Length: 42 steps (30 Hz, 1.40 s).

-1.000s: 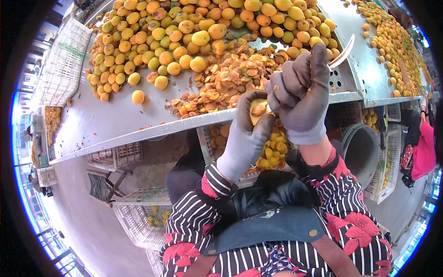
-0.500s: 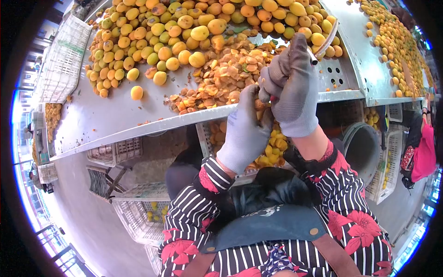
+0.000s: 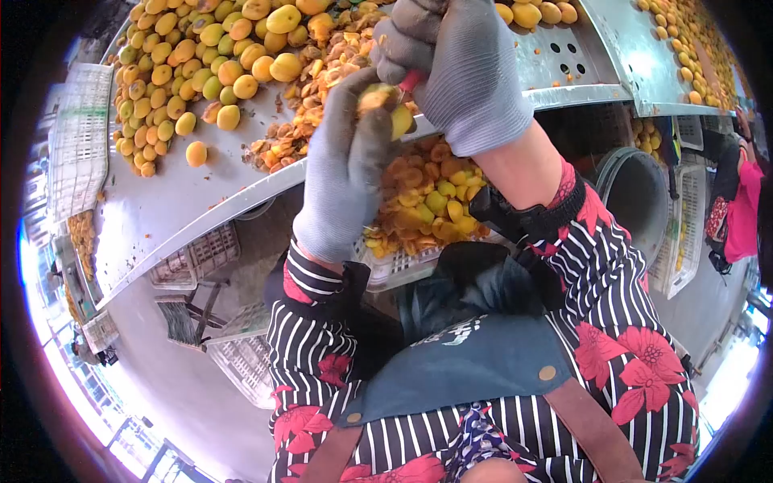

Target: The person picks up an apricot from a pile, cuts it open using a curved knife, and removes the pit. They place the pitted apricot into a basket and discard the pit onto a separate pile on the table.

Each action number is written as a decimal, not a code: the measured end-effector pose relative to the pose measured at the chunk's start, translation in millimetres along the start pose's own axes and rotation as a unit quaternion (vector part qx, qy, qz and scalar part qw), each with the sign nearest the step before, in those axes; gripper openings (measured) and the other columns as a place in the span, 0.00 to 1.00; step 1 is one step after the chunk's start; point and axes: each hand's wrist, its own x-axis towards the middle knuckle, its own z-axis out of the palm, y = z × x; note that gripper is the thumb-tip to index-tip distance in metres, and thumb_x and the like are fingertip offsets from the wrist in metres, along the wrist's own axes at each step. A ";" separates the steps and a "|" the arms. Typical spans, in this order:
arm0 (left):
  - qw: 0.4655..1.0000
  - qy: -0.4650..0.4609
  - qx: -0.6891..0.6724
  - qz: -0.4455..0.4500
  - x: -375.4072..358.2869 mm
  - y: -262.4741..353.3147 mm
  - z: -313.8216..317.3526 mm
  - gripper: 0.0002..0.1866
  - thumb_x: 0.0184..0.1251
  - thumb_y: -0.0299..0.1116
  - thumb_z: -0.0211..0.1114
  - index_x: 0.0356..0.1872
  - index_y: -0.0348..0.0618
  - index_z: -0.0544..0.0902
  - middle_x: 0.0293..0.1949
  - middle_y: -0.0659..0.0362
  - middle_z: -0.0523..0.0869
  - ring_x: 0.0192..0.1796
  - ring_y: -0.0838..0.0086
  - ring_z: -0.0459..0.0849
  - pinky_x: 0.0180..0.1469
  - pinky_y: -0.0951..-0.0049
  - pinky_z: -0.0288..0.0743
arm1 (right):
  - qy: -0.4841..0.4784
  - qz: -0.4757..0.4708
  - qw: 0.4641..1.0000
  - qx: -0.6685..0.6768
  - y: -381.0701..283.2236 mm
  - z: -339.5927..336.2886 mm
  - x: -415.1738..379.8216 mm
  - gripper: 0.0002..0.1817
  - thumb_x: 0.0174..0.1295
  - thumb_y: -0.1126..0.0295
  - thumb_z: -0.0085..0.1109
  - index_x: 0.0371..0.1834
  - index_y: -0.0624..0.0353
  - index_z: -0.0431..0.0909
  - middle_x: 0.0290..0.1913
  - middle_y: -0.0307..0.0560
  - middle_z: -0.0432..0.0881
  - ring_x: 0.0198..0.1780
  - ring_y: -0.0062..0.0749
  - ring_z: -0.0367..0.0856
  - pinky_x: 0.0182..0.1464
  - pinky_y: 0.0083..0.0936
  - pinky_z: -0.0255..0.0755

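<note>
My left hand (image 3: 342, 161), in a grey glove with darkened fingers, is closed around a yellow-green apricot (image 3: 400, 121) at the table's front edge. Directly above it, my gloved right hand (image 3: 475, 80) is wrapped around a small tool with a red handle (image 3: 412, 80). The tool's working end is hidden between the hands and the fruit. Behind my left hand lies a heap of orange cut apricot pieces (image 3: 310, 113) on the metal table (image 3: 165, 209). Whole apricots (image 3: 185, 72) are piled farther left. Below my hands, cut apricots (image 3: 439, 205) fill a white crate (image 3: 398, 271).
A large grey bucket (image 3: 632, 193) stands right of the crate. Left of me are a folding stool (image 3: 183, 322) and a white crate (image 3: 241, 366). A tall white crate (image 3: 84, 141) borders the table's left end. A person in pink (image 3: 745, 209) is far right.
My hands have drawn apart slightly and tilted, shifting left and up in the view. An apricot now shows in my left hand. The view itself has also shifted.
</note>
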 end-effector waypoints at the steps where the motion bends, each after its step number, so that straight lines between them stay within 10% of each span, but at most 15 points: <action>1: 1.000 0.015 -0.005 -0.022 -0.6 4.0 0.0 0.22 0.83 0.45 0.50 0.64 0.40 0.71 0.46 0.58 0.82 0.44 0.78 0.82 0.46 0.77 0.80 | 0.000 -0.003 0.999 0.041 -1.1 -0.3 0.5 0.24 0.76 0.43 0.46 0.26 0.46 0.62 0.17 0.34 0.56 0.17 0.26 0.59 0.20 0.30 0.61; 4: 0.994 0.099 -0.038 -0.022 7.0 -2.9 -5.1 0.21 0.83 0.46 0.51 0.58 0.38 0.78 0.41 0.62 0.83 0.37 0.82 0.82 0.32 0.85 0.73 | 0.002 -0.041 0.998 0.041 -15.8 -4.1 2.0 0.26 0.77 0.44 0.46 0.23 0.46 0.59 0.16 0.32 0.52 0.16 0.26 0.55 0.21 0.30 0.61; 13: 0.966 0.259 -0.006 -0.002 43.7 -33.4 -33.3 0.15 0.76 0.40 0.64 0.46 0.35 0.86 0.34 0.63 0.86 0.33 0.84 0.82 0.33 0.83 0.76 | -0.028 -0.042 0.999 0.019 -28.3 -24.4 -3.2 0.27 0.77 0.45 0.44 0.20 0.44 0.56 0.16 0.32 0.49 0.16 0.25 0.53 0.19 0.30 0.56; 19: 0.967 0.248 0.053 0.013 52.7 -41.7 -38.8 0.18 0.64 0.38 0.76 0.46 0.33 0.87 0.37 0.60 0.89 0.36 0.82 0.82 0.39 0.79 0.78 | 0.003 -0.036 0.999 0.000 -31.8 -30.6 -9.6 0.27 0.76 0.45 0.47 0.20 0.44 0.55 0.16 0.32 0.49 0.15 0.25 0.53 0.19 0.29 0.56; 21: 0.904 0.227 0.358 0.045 52.6 -29.5 -37.8 0.17 0.61 0.38 0.78 0.42 0.34 0.86 0.34 0.57 0.88 0.35 0.82 0.82 0.38 0.76 0.78 | 0.010 -0.042 0.999 -0.003 -30.7 -41.1 -9.4 0.27 0.76 0.45 0.48 0.20 0.45 0.56 0.16 0.32 0.49 0.15 0.25 0.53 0.18 0.29 0.56; 23: 0.914 0.235 0.324 0.070 55.1 -48.6 -39.9 0.19 0.59 0.41 0.77 0.38 0.33 0.83 0.32 0.47 0.87 0.35 0.69 0.87 0.40 0.68 0.78 | -0.119 -0.072 0.990 -0.034 -30.2 -52.0 -5.5 0.25 0.78 0.50 0.47 0.22 0.49 0.62 0.16 0.32 0.55 0.16 0.26 0.61 0.21 0.28 0.68; 28: 0.875 0.178 0.449 0.014 46.6 -24.3 -26.6 0.20 0.61 0.48 0.73 0.39 0.41 0.81 0.34 0.46 0.87 0.41 0.50 0.86 0.43 0.57 0.78 | 0.010 -0.085 0.992 -0.091 -31.3 -38.6 -14.3 0.26 0.79 0.47 0.44 0.22 0.44 0.55 0.17 0.27 0.48 0.17 0.18 0.48 0.22 0.21 0.53; 39: 0.897 0.198 0.395 0.020 40.4 -27.5 -33.6 0.14 0.70 0.41 0.67 0.42 0.38 0.84 0.34 0.46 0.88 0.38 0.52 0.87 0.42 0.59 0.78 | -0.034 -0.107 0.978 -0.177 -11.4 -39.2 -19.9 0.25 0.76 0.42 0.47 0.39 0.56 0.67 0.25 0.34 0.64 0.24 0.20 0.65 0.29 0.24 0.75; 41: 0.899 0.127 0.405 0.107 28.3 -22.1 -24.2 0.12 0.67 0.37 0.70 0.43 0.38 0.83 0.35 0.47 0.87 0.39 0.52 0.86 0.44 0.59 0.79 | 0.013 -0.039 0.980 -0.193 -5.8 -49.0 -14.9 0.22 0.74 0.45 0.52 0.40 0.54 0.67 0.26 0.34 0.65 0.21 0.18 0.66 0.23 0.21 0.74; 42: 0.900 0.084 0.409 0.122 19.6 -17.2 -14.8 0.14 0.64 0.37 0.72 0.44 0.39 0.83 0.38 0.47 0.86 0.41 0.52 0.85 0.45 0.59 0.79 | -0.003 -0.067 0.983 -0.172 -2.2 -53.3 -8.2 0.09 0.75 0.65 0.55 0.46 0.57 0.68 0.26 0.34 0.70 0.22 0.16 0.69 0.25 0.21 0.74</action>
